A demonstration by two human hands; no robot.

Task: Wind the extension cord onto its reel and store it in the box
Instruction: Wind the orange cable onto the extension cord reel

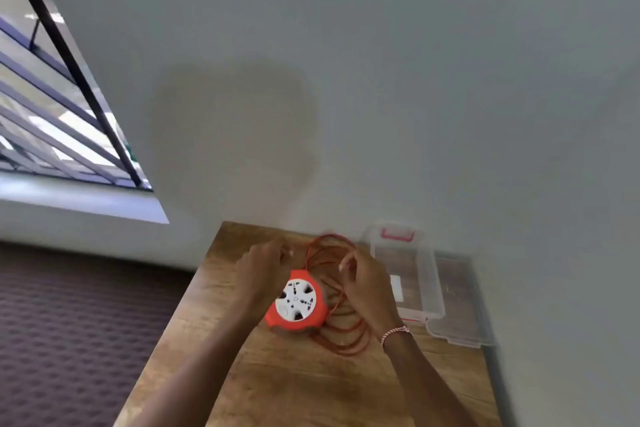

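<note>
Bare forearms — a pink-and-white beaded bracelet (pixel 396 332) on the right wrist.

Low in the frame I see an orange reel (pixel 296 302) with a white socket face on the wooden bench (pixel 277 385). Loose orange cord (pixel 346 340) loops to its right. My left hand (pixel 261 270) hovers above the reel; my right hand (pixel 367 282) is among the loops. A clear box (pixel 415 270) sits lower right.
</note>
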